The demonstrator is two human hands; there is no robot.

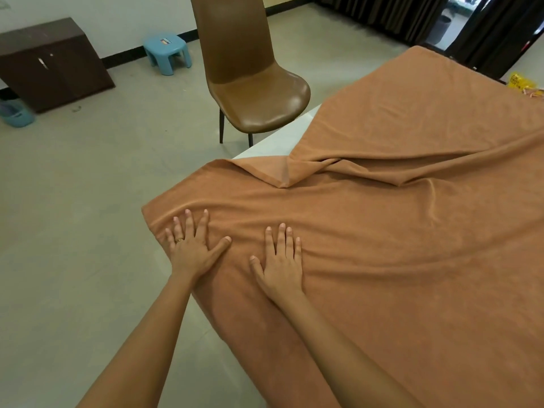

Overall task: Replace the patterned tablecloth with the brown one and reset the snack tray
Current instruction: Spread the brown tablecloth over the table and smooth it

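Note:
The brown tablecloth [412, 231] lies spread over the table, wrinkled, with one corner folded back near the left edge. A strip of white tabletop [279, 136] shows bare beside that fold. My left hand [192, 245] presses flat on the cloth near its left corner, fingers spread, a ring on one finger. My right hand [282, 263] lies flat on the cloth just to the right of it, fingers straight and together. The patterned tablecloth and the snack tray are out of view.
A brown chair [253, 83] stands at the table's left side. A blue stool [167, 51] and a dark cabinet [50, 63] stand by the far wall. A yellow packet [521, 82] lies at the table's far right edge. Dark curtains [412, 16] hang behind.

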